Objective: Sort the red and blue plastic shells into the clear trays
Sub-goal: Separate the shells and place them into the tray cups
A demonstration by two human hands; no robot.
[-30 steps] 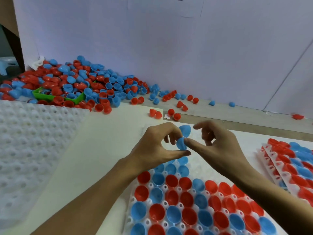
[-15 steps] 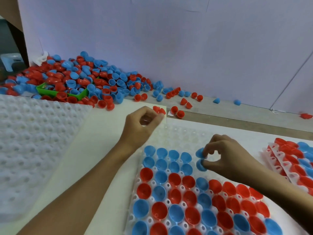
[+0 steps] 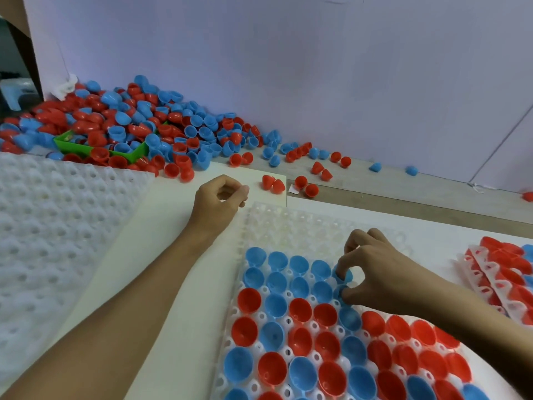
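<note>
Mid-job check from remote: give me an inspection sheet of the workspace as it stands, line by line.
Surface: white tabletop with a bare wooden strip along the pale wall.
Job's things: clear dimpled plastic tray, near rows filled with red and blue shells, far rows unfilled; big heap of loose red and blue plastic shells far left; a second filled tray at right.
Clutter: green plastic bin buried in the heap; white dimpled foam sheet at left; stray shells along the wall.
Grippers: left hand curled, nothing visible in it; right hand pinches a blue shell at the tray.
Cables: nothing seen.
Surroundings: pale wall behind.
</note>
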